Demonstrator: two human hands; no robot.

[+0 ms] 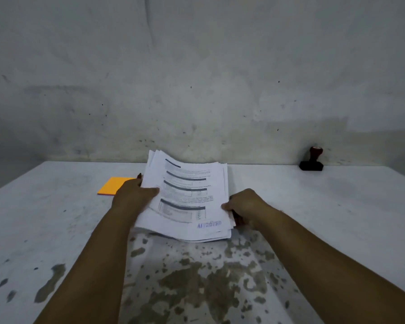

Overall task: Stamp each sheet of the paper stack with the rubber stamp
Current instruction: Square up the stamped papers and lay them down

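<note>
Worn white table [56,218] — stained grey wall [197,66]

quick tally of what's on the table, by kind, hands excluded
Paper stack: 1, held at both sides by the left hand and right hand; its sheets cannot be counted
Rubber stamp: 1, upright at the back right
Orange pad: 1, left of the stack
Total: 3
</note>
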